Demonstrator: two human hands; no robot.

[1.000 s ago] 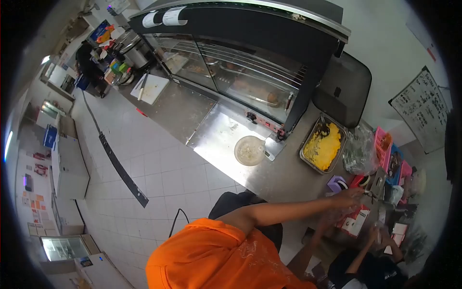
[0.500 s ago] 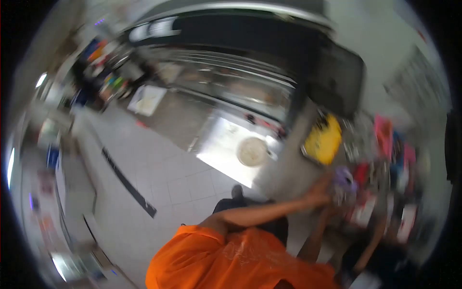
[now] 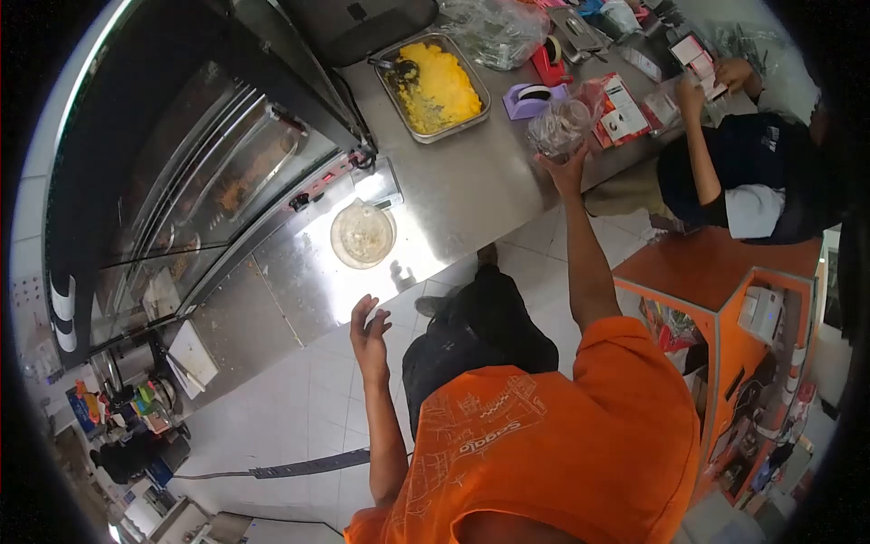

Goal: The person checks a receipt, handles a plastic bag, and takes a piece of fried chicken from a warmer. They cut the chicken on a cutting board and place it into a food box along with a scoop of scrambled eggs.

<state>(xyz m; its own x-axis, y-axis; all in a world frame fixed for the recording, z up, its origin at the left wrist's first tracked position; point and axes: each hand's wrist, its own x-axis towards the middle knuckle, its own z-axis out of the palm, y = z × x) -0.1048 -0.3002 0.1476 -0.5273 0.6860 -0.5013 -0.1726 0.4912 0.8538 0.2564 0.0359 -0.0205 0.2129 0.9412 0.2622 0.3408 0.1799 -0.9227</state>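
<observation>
right fingers (image 3: 564, 166) clamped on clear bundle (image 3: 559, 127), lifted, not set down. left fingers (image 3: 367, 317) apart, holding nothing; nearest is bowl (image 3: 362, 234), ahead of them on worktop (image 3: 462, 195), pale contents inside. beside bundle: purple dispenser (image 3: 523, 106), red box (image 3: 621, 116). left of right fingers, farther: tray (image 3: 428, 139), yellow food (image 3: 453, 86) part-covering its base. beyond box: another person's hand (image 3: 691, 96).

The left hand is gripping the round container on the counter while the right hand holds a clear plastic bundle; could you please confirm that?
Not quite: the head view shows the left hand open and apart from the round container on the counter. The right hand does hold a clear plastic bundle.
</observation>
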